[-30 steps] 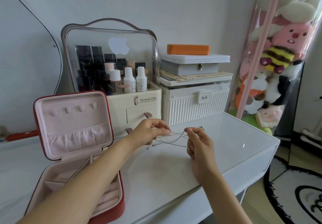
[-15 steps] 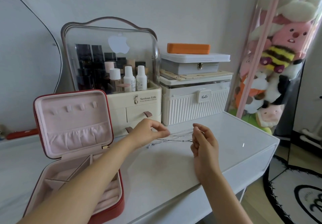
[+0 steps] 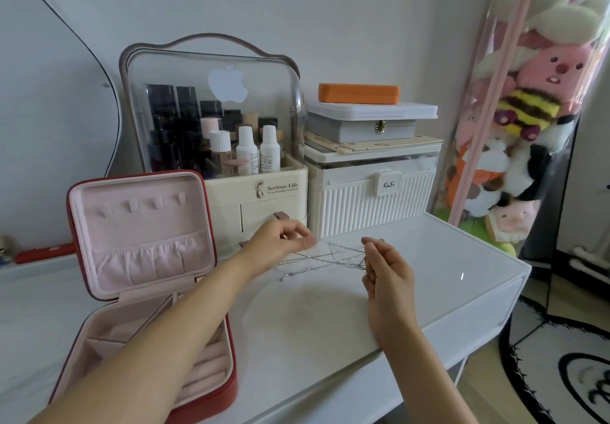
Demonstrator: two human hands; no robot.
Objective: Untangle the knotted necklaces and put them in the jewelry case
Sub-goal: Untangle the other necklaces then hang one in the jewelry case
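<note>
Nearest on the left sits the jewelry case, red outside, soft pink plush inside, its lid propped upright with a gathered pocket and small hooks, its base split into padded rolls and compartments. It rests on the smooth white table, glossy enough to catch a glint of light.

Just beyond, above the middle of the table, the necklaces are stretched between both hands: thin silver chains crossing one another, one loose end trailing down to the surface. The left hand pinches the strands between thumb and fingertips; the right hand has curled fingers pinching the chains at the other end.

To do this step well, it seems best to keep the pull gentle, since fine links tighten a knot under tension; slacken, find the crossing, and tease one strand out through it.

Farther back stand a cream cosmetic organizer with a clear domed cover and a ribbed white box, hard plastic both
</note>
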